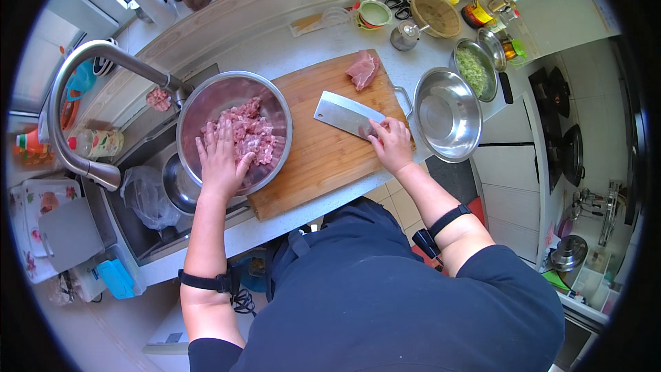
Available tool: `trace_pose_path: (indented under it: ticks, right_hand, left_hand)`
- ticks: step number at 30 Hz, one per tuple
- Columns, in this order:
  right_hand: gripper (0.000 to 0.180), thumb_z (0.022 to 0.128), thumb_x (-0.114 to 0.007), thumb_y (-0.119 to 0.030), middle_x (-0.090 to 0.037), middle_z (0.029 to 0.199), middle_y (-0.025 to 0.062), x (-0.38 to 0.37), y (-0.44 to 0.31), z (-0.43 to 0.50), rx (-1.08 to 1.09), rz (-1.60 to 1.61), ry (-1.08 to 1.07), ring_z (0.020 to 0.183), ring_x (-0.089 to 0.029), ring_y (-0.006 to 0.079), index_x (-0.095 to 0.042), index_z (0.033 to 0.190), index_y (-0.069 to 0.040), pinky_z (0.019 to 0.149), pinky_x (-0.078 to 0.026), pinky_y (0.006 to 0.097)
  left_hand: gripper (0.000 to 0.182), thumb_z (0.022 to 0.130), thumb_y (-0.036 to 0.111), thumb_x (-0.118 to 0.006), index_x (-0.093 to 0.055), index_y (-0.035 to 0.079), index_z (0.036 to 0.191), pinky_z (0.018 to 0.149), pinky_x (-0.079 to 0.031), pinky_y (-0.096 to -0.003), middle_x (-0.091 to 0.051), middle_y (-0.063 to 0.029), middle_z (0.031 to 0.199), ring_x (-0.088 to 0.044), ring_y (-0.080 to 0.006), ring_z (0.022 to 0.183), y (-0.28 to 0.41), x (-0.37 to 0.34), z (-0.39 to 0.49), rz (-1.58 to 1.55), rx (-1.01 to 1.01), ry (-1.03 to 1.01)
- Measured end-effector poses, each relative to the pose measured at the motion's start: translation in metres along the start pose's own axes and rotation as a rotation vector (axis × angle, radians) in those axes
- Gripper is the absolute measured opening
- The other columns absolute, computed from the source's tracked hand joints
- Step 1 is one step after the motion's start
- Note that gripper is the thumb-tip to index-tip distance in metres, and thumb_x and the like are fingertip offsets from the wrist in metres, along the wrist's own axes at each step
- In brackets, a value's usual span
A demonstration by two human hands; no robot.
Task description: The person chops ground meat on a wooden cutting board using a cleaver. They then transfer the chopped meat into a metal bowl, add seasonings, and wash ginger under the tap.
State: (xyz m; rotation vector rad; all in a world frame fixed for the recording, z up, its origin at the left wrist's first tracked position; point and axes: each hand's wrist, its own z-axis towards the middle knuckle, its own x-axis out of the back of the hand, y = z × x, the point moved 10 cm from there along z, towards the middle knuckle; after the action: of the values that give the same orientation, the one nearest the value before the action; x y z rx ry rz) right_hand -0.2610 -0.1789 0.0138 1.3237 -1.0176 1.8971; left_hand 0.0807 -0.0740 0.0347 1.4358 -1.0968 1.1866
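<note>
Fingers extended and thumb apart, my left hand [223,157] is over the near left side of a large stainless steel bowl [283,113]. Minced meat [253,137] lies in this bowl, partly covered by the hand; whether the palm presses on it I cannot tell. My right hand [395,144] grips a cleaver [343,112] at its right end, with fingertips at the blade and the handle hidden beneath. The blade lies flat over a wooden cutting board [310,165], pointing left. Near the board's far right corner sits a piece of raw meat [363,69].
An empty steel bowl [446,113] stands right of the board, near a bowl of chopped greens [471,70]. Left are a curved faucet [72,113] and a sink with a plastic bag [150,199]. A woven basket [436,13] and scissors [398,8] lie at the back.
</note>
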Motion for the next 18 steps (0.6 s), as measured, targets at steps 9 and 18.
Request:
trace_pose_path:
  ticks: [9, 18]
  right_hand:
    - [0.039, 0.080, -0.067, -0.024, -0.056, 0.098, 0.0083, 0.025, 0.000, 0.024, -0.103, 0.244, 0.053, 0.091, -0.055, 0.0254, -0.061, 0.115, -0.008, 0.080, -0.044, 0.0379]
    - [0.049, 0.090, -0.057, -0.040, -0.064, 0.091, 0.0127, -0.107, -0.127, 0.028, -0.658, 1.131, -0.975, 0.074, -0.067, 0.0200, -0.052, 0.118, 0.000, 0.062, -0.056, 0.0320]
  left_hand:
    - [0.073, 0.090, 0.052, -0.043, -0.024, 0.009, 0.146, 0.111, -0.003, -0.0575, -0.027, -0.0133, 0.150, -0.020, -0.0328, 0.140, -0.001, -0.008, 0.003, -0.129, 0.013, -0.060]
    - [0.085, 0.090, 0.069, -0.013, -0.024, 0.004, 0.145, 0.114, -0.013, -0.0388, -0.034, -0.0178, 0.145, -0.027, -0.0297, 0.137, -0.062, -0.003, -0.010, -1.594, 0.434, 0.115]
